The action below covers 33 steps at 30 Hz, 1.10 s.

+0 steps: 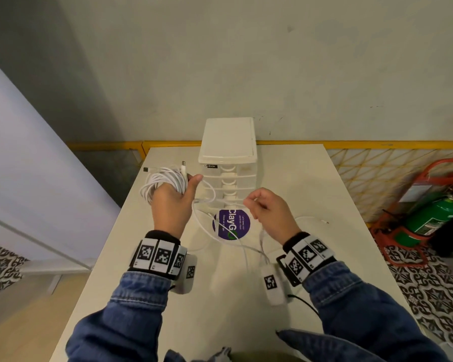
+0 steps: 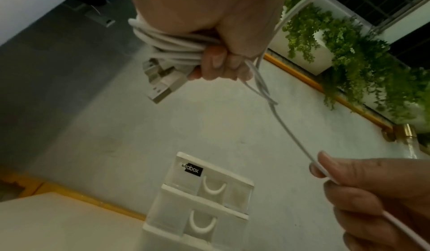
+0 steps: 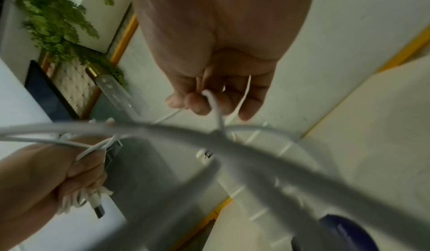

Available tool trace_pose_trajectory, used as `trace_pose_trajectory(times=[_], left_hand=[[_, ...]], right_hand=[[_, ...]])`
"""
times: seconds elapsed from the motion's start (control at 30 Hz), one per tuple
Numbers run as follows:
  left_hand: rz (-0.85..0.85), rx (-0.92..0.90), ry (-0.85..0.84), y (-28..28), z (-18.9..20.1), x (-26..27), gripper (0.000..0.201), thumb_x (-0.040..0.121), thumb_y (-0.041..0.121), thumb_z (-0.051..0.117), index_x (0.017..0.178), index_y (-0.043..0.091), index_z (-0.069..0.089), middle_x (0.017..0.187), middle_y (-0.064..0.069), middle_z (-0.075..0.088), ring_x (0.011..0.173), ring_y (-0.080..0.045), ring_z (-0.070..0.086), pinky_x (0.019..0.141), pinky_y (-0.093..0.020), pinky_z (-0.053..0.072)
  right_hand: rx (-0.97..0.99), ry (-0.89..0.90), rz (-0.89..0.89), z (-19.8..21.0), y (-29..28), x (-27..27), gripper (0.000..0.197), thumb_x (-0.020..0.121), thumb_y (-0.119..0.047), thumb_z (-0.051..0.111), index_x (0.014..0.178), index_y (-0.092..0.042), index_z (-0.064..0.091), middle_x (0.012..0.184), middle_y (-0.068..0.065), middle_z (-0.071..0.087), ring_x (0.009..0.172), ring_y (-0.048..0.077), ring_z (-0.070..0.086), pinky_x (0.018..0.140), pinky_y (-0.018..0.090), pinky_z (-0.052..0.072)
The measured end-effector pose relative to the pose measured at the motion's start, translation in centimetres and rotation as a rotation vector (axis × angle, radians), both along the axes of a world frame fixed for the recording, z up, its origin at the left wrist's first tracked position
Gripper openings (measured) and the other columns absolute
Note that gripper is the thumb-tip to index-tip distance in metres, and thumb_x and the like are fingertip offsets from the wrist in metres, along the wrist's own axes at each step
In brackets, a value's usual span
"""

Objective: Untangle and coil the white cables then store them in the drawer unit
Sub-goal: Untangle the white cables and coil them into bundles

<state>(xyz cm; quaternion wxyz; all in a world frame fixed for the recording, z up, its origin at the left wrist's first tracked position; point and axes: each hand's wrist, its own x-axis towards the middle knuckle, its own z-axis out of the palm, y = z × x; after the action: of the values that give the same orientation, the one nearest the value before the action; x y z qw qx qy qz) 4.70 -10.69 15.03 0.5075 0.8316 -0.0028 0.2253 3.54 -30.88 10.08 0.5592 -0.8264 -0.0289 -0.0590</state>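
My left hand (image 1: 174, 197) grips a bundle of coiled white cables (image 1: 162, 182) above the table's left side, with plug ends (image 2: 160, 76) sticking out past the fingers (image 2: 218, 62). A loose white strand (image 2: 288, 132) runs from the bundle to my right hand (image 1: 266, 209), which pinches it between thumb and fingers (image 3: 200, 102). More slack cable (image 1: 220, 231) loops down onto the table between my hands. The white drawer unit (image 1: 228, 152) stands at the back of the table, just beyond both hands, its drawers (image 2: 209, 185) closed.
A round purple sticker (image 1: 232, 224) lies on the white table (image 1: 324, 192) under the slack cable. One cable end (image 1: 322, 220) trails to the right. A green fire extinguisher (image 1: 432, 218) in a red stand sits on the floor at right. A yellow rail (image 1: 377, 145) runs behind the table.
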Motion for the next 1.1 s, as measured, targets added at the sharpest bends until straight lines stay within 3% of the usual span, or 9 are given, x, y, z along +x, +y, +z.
trace_pose_trajectory(times=[0.07,0.17,0.3,0.47,0.67,0.83,0.93,1.0,1.1], left_hand=[[0.023,-0.011,0.009,0.0,0.0,0.1,0.031,0.085,0.035,0.067,0.062,0.018,0.054,0.051,-0.002,0.050,0.048,-0.018,0.048,0.055,-0.035,0.044],[0.022,0.032,0.020,-0.7,-0.2,0.2,0.042,0.085,0.039,0.065,0.053,0.020,0.046,0.048,-0.002,0.045,0.045,-0.017,0.043,0.052,-0.034,0.041],[-0.080,-0.004,-0.014,-2.3,-0.8,-0.1,0.028,0.086,0.035,0.065,0.069,0.013,0.065,0.056,-0.013,0.061,0.052,-0.025,0.057,0.053,-0.034,0.045],[-0.168,-0.013,-0.010,-3.1,-1.5,-0.3,0.017,0.085,0.032,0.066,0.073,0.020,0.065,0.054,-0.003,0.060,0.054,-0.006,0.058,0.051,-0.013,0.040],[-0.179,0.051,0.062,-2.8,-2.7,0.1,0.038,0.084,0.042,0.065,0.060,0.012,0.062,0.048,-0.019,0.053,0.044,-0.028,0.047,0.047,-0.039,0.041],[-0.398,0.077,0.262,-2.7,-3.7,0.0,0.091,0.061,0.082,0.058,0.067,-0.009,0.059,0.058,-0.024,0.059,0.049,-0.036,0.052,0.049,-0.044,0.044],[-0.476,0.097,0.302,-3.0,-3.3,-0.2,0.078,0.065,0.069,0.069,0.055,-0.004,0.044,0.050,-0.021,0.047,0.044,-0.022,0.039,0.046,-0.035,0.032],[-0.483,0.150,0.322,-2.8,-3.2,0.1,0.069,0.066,0.062,0.074,0.053,0.004,0.038,0.047,-0.013,0.036,0.044,-0.015,0.034,0.045,-0.033,0.026],[-0.557,0.240,0.354,-2.6,-3.9,0.1,0.074,0.060,0.066,0.071,0.070,-0.006,0.058,0.062,-0.022,0.058,0.052,-0.026,0.053,0.051,-0.044,0.044]], right_hand=[[-0.085,-0.034,0.025,0.2,-0.5,0.0,0.003,0.088,-0.021,0.061,0.087,-0.019,0.059,0.065,-0.010,0.057,0.059,-0.001,0.051,0.064,0.016,0.039],[-0.195,-0.231,-0.056,1.3,-0.4,-0.3,0.009,0.088,-0.029,0.059,0.087,-0.020,0.061,0.083,-0.007,0.059,0.076,0.003,0.054,0.068,0.009,0.038],[-0.211,-0.065,0.020,3.1,1.8,-0.7,0.047,0.087,-0.054,0.050,0.072,-0.012,0.062,0.068,0.007,0.064,0.065,0.020,0.059,0.066,0.030,0.046],[0.047,0.057,0.045,2.4,2.6,-1.1,0.027,0.088,-0.028,0.062,0.070,-0.008,0.068,0.060,-0.003,0.066,0.056,0.009,0.062,0.060,0.019,0.048],[0.186,0.033,-0.040,1.9,2.1,-1.4,0.016,0.083,-0.019,0.067,0.073,-0.008,0.072,0.070,0.006,0.072,0.064,0.015,0.070,0.067,0.026,0.055],[0.222,0.073,-0.145,1.2,-0.3,-1.1,0.012,0.084,-0.014,0.066,0.076,-0.004,0.069,0.072,0.009,0.072,0.063,0.014,0.070,0.057,0.023,0.052],[0.371,0.107,-0.111,1.1,-0.3,-1.5,0.011,0.086,-0.006,0.061,0.082,0.003,0.062,0.078,0.014,0.071,0.070,0.019,0.070,0.063,0.027,0.056],[0.472,0.129,-0.068,1.3,-0.5,-1.8,0.006,0.085,0.000,0.061,0.081,-0.003,0.058,0.075,0.014,0.070,0.067,0.020,0.069,0.064,0.029,0.057],[0.599,0.151,-0.005,1.4,-0.8,-1.8,0.020,0.084,0.005,0.059,0.075,-0.010,0.049,0.059,0.008,0.064,0.055,0.020,0.061,0.056,0.028,0.052]])
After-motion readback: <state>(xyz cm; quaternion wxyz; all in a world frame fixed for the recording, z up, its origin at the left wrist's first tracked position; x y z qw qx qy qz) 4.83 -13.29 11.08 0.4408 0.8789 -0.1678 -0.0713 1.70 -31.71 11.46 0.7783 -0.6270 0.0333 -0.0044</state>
